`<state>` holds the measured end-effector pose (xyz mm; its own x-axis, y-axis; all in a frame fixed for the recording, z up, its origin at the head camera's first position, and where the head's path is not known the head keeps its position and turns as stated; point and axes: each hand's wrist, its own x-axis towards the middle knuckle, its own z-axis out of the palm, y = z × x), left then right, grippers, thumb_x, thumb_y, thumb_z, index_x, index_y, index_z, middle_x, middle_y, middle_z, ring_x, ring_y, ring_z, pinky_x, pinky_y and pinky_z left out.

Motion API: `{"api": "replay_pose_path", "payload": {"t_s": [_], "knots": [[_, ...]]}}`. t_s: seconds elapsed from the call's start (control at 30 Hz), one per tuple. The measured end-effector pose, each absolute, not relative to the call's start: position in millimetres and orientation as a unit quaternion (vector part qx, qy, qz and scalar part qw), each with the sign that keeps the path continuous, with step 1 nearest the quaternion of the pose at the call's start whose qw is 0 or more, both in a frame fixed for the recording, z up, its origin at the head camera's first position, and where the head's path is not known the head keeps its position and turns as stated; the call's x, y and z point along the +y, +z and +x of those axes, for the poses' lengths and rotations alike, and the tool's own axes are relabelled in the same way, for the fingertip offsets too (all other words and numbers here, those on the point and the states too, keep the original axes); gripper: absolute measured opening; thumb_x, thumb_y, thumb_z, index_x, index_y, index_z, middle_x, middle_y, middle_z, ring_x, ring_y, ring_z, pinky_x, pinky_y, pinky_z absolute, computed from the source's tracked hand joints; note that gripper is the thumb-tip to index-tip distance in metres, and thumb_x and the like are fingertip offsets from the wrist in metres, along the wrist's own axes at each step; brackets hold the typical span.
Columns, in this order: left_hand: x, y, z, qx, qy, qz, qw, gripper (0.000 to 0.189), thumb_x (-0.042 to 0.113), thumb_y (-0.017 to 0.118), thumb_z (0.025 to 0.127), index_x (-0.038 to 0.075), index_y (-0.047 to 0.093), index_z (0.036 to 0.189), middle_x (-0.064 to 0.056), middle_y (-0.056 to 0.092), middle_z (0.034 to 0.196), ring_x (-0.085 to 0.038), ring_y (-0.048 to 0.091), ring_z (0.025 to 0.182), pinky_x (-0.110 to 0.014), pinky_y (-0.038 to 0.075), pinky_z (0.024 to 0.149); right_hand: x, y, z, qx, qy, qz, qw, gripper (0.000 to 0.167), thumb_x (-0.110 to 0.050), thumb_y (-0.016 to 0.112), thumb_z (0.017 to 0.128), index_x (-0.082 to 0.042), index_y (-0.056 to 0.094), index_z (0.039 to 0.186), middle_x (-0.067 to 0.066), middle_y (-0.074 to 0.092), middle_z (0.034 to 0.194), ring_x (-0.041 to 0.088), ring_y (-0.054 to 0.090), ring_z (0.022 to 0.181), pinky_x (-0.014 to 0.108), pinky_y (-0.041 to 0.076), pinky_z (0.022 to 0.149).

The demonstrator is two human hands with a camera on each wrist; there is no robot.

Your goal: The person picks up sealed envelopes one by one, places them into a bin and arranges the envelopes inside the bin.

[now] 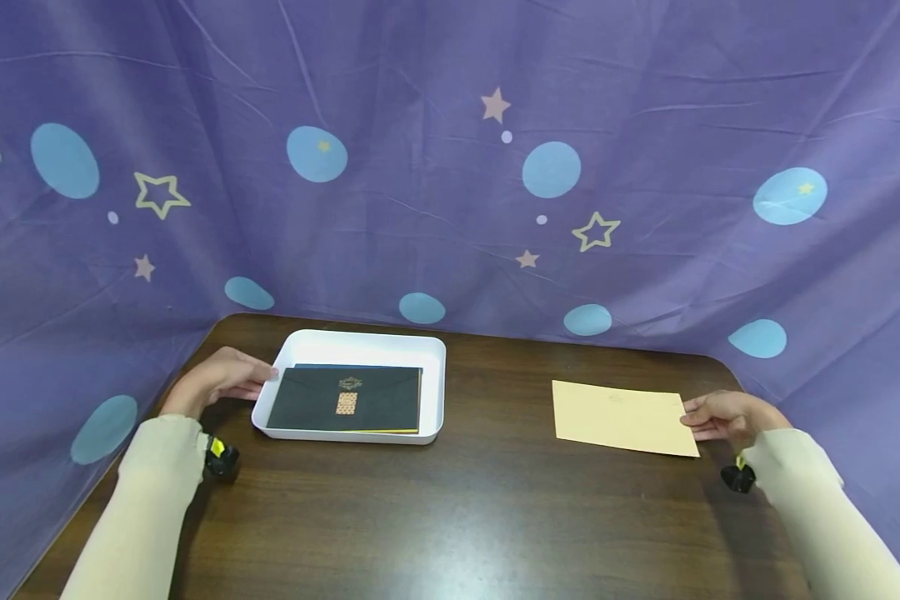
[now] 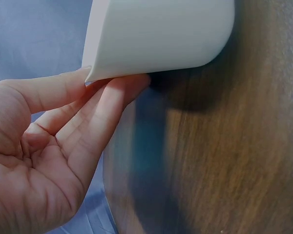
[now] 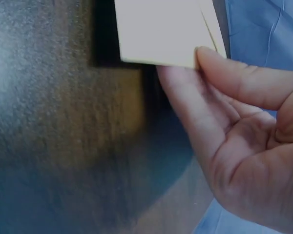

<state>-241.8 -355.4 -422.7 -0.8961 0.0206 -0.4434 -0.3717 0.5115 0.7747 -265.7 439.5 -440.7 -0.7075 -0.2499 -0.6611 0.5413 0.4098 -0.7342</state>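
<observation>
At the left of the table, my left hand pinches the left rim of a white tray. The left wrist view shows the thumb at the lip of the tray and the fingers against its outer wall. Inside the tray lies a black envelope with a gold crest and a small patterned patch, on top of other envelopes whose blue and yellow edges peek out. On the right, my right hand pinches a pale yellow envelope by its right end, thumb on top and fingers beneath, as the right wrist view of the envelope shows.
The dark wooden table has rounded far corners. A purple curtain with stars and blue ovals hangs close behind it and along both sides. Bare wood lies between the tray and the yellow envelope.
</observation>
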Motion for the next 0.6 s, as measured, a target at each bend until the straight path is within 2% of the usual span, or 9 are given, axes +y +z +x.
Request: {"api": "replay_pose_path", "payload": {"t_s": [0.13,0.27,0.47,0.6], "knots": [[-355,-422,-243,0.846,0.481,-0.105,0.204,0.047,0.015,0.064,0.098,-0.022,0.056,0.127,0.002,0.072,0.081,-0.007,0.070,0.075,-0.026,0.064,0.073,442,-449,-265,0.746,-0.545,0.074,0.376,0.023,0.001,0.052,0.102,0.001,0.051,0.125,-0.004,0.067,0.095,0.010,0.070,0.087,0.030,0.062,0.086],[-354,-422,-243,0.846,0.482,-0.104,0.203,0.047,0.014,0.063,0.098,-0.022,0.055,0.127,0.002,0.072,0.082,-0.007,0.069,0.075,-0.025,0.064,0.073,441,-453,-263,0.729,-0.568,0.056,0.378,0.026,-0.002,0.051,0.104,-0.004,0.051,0.130,-0.005,0.066,0.097,0.011,0.069,0.090,0.030,0.061,0.087],[-355,-423,-243,0.843,0.486,-0.105,0.204,0.048,0.014,0.064,0.098,-0.022,0.055,0.127,0.003,0.073,0.083,-0.007,0.070,0.075,-0.025,0.064,0.073,439,-455,-259,0.699,-0.604,0.036,0.380,0.026,0.000,0.048,0.105,-0.019,0.061,0.116,-0.006,0.071,0.098,0.012,0.071,0.093,0.030,0.062,0.088],[-355,-424,-243,0.843,0.486,-0.106,0.205,0.048,0.015,0.064,0.098,-0.022,0.056,0.127,0.003,0.072,0.082,-0.007,0.069,0.075,-0.026,0.064,0.073,437,-456,-258,0.692,-0.617,0.036,0.373,0.029,0.002,0.047,0.104,-0.022,0.063,0.110,-0.004,0.074,0.098,0.012,0.073,0.093,0.031,0.062,0.087]]}}
